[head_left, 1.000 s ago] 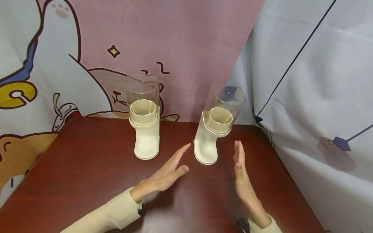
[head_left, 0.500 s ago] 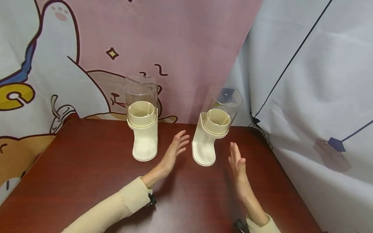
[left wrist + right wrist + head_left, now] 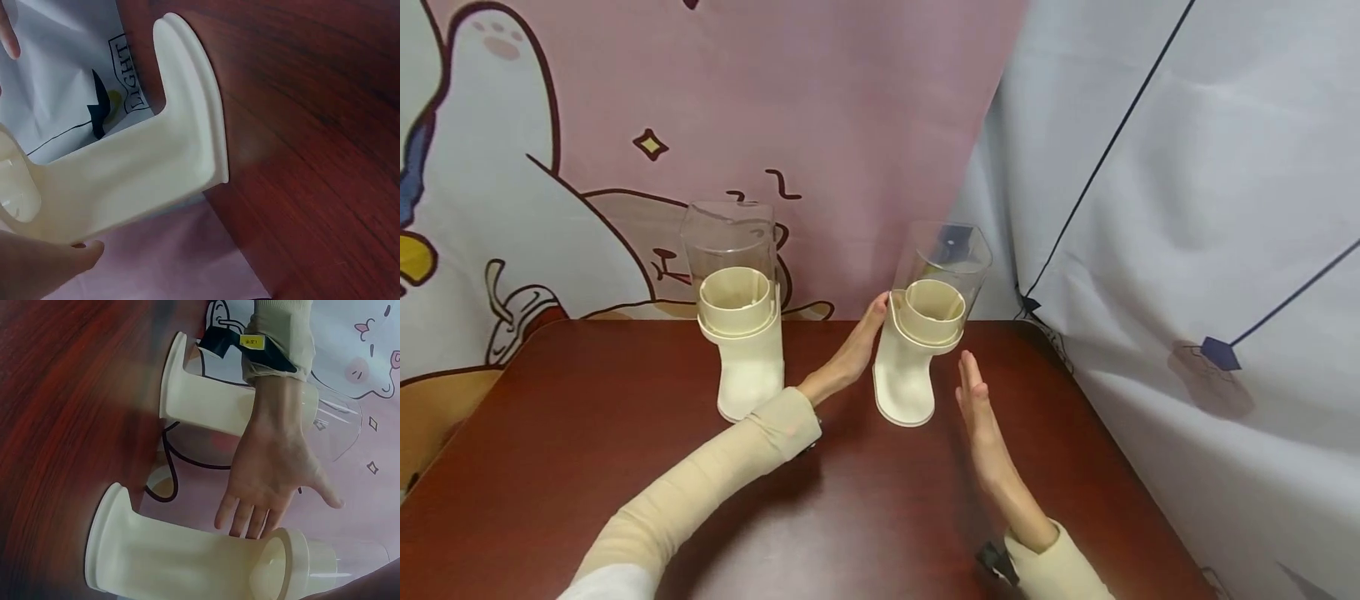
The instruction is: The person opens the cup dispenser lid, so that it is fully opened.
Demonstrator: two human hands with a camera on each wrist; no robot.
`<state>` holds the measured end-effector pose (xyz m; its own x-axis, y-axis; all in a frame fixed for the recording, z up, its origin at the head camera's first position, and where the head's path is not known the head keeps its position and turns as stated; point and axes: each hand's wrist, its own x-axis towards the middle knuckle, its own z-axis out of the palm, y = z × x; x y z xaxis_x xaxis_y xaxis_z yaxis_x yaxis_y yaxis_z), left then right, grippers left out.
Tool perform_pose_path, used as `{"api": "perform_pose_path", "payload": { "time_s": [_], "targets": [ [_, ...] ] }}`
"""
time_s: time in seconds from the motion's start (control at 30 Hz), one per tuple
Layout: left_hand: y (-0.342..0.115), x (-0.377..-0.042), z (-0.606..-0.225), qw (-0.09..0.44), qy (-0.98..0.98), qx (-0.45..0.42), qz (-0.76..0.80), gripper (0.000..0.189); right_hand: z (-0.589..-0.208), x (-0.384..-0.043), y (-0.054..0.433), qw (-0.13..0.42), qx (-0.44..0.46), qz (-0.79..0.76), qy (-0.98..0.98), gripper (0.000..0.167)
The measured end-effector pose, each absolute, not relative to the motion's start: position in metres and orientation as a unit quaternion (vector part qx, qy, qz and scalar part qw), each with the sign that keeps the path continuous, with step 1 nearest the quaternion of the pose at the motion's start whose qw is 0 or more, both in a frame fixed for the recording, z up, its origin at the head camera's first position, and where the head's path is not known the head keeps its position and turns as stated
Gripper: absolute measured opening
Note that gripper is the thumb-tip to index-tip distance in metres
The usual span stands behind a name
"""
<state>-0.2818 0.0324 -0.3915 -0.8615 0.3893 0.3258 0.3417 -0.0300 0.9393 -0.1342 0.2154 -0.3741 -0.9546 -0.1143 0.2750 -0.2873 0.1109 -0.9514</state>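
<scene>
Two cream dispenser stands, each with a round collar and a clear open-topped container, stand upright at the back of the table. My left hand (image 3: 852, 348) reaches to the left side of the right dispenser (image 3: 904, 379), fingers straight. In the right wrist view the left hand's fingertips meet the edge of that dispenser's stem (image 3: 175, 556); whether they touch it I cannot tell. My right hand (image 3: 988, 433) is held apart on the dispenser's other side, straight-fingered and holding nothing. The left dispenser (image 3: 748, 367) stands behind my left forearm, which hides part of its foot.
The dark red-brown table (image 3: 880, 517) extends toward me. A printed cartoon curtain (image 3: 865, 108) hangs close behind its back edge, and a white curtain (image 3: 1120, 208) runs along the right side.
My left hand has moved forward and up to the right dispenser's left side. My right hand has come a little nearer to its right side. The view has shifted slightly; both dispensers stay put.
</scene>
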Motion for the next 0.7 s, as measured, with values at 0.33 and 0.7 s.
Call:
{"api": "perform_pose_path", "payload": {
  "time_s": [0.33, 0.7],
  "targets": [
    [0.029, -0.251, -0.390, -0.013, 0.716, 0.254, 0.650, 0.099, -0.373, -0.155, 0.214, 0.055, 0.125, 0.676, -0.724, 0.081],
    [0.030, -0.224, -0.389, -0.027, 0.753, 0.198, 0.627, 0.076, -0.374, -0.155, 0.219, 0.071, 0.108, 0.684, -0.718, 0.079]
  ]
}}
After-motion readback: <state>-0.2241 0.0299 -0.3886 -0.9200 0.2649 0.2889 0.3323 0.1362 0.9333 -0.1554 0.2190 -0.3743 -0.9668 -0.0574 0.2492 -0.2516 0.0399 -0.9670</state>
